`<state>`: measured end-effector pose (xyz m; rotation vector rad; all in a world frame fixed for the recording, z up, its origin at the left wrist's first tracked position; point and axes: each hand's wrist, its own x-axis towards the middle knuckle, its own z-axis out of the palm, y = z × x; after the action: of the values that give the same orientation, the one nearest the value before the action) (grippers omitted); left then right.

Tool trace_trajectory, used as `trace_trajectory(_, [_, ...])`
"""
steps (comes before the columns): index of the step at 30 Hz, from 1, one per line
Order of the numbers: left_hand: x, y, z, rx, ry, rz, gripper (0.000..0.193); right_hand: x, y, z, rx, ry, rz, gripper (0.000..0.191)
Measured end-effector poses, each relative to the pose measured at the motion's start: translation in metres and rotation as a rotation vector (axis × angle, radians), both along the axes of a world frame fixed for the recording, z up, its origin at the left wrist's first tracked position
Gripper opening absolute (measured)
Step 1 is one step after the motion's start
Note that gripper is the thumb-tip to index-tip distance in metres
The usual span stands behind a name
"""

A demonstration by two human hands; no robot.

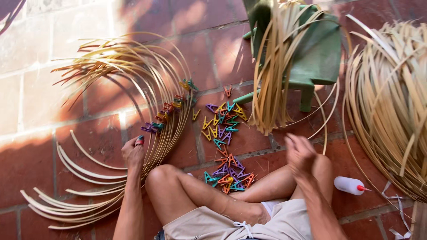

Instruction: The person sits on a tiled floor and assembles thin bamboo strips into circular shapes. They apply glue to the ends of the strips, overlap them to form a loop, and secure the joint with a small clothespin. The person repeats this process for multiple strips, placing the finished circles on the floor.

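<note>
- Left hand: pinching a clip onto bundle of curved strips, end of row of clips already on.
- Right hand: blurred, above knee; grip – can't tell, nothing seen in it.
- Step, prob.: clipping strips together. Next calls for another clip from pile of clips on floor, betw. legs.
- Room: open brick to left; right side tight – green stool w/ hanging strips, big coil, glue bottle just beside knee.
</note>
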<state>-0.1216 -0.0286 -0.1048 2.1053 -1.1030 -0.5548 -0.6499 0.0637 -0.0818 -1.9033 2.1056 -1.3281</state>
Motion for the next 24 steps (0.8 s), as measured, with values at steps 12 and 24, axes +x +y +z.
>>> trace_trajectory(12, [-0.135, 0.116, 0.009, -0.183, 0.566, -0.155, 0.032, 0.061, -0.168, 0.011, -0.056, 0.11, 0.065, 0.029])
trace_trajectory(24, [-0.147, 0.131, -0.044, -0.149, 0.718, -0.189, 0.027, 0.008, -0.174, 0.022, 0.346, -0.109, -0.088, 0.016])
